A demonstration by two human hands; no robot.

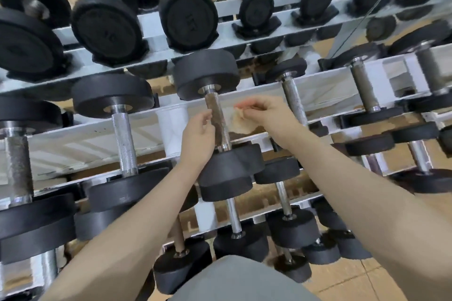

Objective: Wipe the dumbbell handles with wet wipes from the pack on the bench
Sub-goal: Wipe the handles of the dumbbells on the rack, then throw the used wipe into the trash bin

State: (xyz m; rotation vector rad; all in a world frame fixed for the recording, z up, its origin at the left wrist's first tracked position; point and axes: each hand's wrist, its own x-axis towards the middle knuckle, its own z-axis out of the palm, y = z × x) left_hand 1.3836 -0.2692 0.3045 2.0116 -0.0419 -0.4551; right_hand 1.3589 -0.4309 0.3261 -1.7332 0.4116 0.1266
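Rust-brown handle: the grip of the dumbbell [215,115] I am working on is mottled brown along its knurled length, with bright chrome collars at both ends and matte black round heads.
Dumbbell position: it sits on the middle tier of the white rack [80,139], its far head under the top tier and its near head toward me.
Wet wipe [238,121]: crumpled, thin, stained tan-brown — just right of the handle, close against it; I cannot tell if it touches.
Right hand [263,112]: fingertips pinch the wipe's upper edge, just right of the handle.
Left hand [198,133]: on the left of the handle, fingers curled toward it; I cannot tell whether they actually close on the bar.
Neighbouring handle [123,139]: left of my dumbbell, plain silver knurled steel — noticeably cleaner.
Rack: three sloped white tiers, all loaded with black dumbbells; larger ones to the left of mine, smaller ones right and below.
Floor [381,278]: tan, visible below the rack at lower right.
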